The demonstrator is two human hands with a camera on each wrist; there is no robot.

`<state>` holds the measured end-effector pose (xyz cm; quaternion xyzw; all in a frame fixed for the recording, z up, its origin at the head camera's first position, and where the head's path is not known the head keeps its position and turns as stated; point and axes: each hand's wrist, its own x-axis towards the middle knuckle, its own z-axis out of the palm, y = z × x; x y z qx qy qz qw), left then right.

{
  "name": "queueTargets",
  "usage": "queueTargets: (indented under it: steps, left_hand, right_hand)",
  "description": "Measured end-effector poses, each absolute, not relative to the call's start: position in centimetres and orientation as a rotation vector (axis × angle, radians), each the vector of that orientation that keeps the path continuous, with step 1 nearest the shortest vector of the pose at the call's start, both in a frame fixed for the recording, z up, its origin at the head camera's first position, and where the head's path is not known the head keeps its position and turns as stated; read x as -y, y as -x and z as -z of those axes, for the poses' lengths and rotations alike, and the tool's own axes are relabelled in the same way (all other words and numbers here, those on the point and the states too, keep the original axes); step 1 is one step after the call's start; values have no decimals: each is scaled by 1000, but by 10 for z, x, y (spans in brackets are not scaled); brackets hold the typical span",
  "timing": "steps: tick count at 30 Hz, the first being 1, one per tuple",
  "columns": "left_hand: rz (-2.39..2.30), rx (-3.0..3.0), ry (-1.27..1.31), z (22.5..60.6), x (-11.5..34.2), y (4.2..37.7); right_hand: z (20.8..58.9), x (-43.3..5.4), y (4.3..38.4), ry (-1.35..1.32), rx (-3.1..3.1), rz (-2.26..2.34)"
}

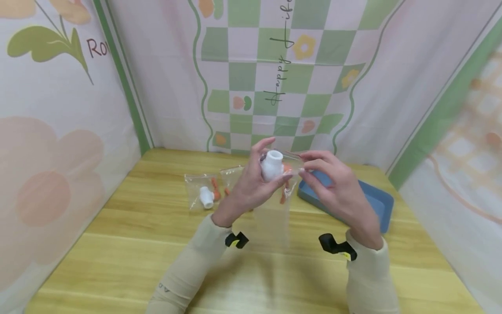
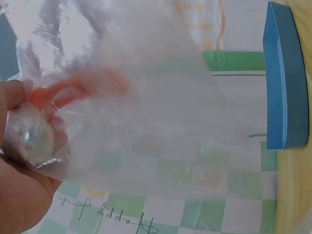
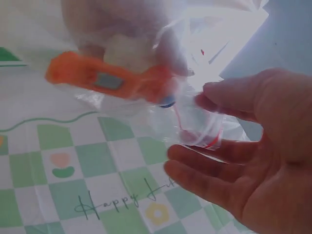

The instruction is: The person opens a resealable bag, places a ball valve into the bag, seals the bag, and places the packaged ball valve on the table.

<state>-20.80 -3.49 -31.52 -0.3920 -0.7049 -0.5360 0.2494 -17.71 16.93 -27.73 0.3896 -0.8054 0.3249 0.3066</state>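
Note:
Above the table, my left hand (image 1: 249,187) grips a white plastic pipe fitting (image 1: 272,166), its round open end facing up. Clear plastic covers the fitting in the left wrist view, where the bag (image 2: 161,126) spreads out from the fingers. Beside the fitting an orange handle-like part (image 3: 73,73) shows blurred through the film. My right hand (image 1: 341,187) pinches the bag's edge between thumb and index finger, close to a red line (image 3: 213,142) along it. In the right wrist view its other fingers extend below the bag.
Left of my hands, a clear bag (image 1: 194,185) with a white fitting (image 1: 206,197) and orange part lies on the wooden table (image 1: 117,257). Another bag (image 1: 231,175) is partly behind my left hand. A blue tray (image 1: 386,203) sits behind my right hand. Patterned curtains surround the table.

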Motion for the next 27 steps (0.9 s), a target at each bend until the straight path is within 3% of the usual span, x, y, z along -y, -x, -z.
queueTargets:
  steps: [27]
  left_hand:
    - [1496,1869,1013,318,31,209]
  right_hand:
    - [280,-162,186,-929,1905,-1125]
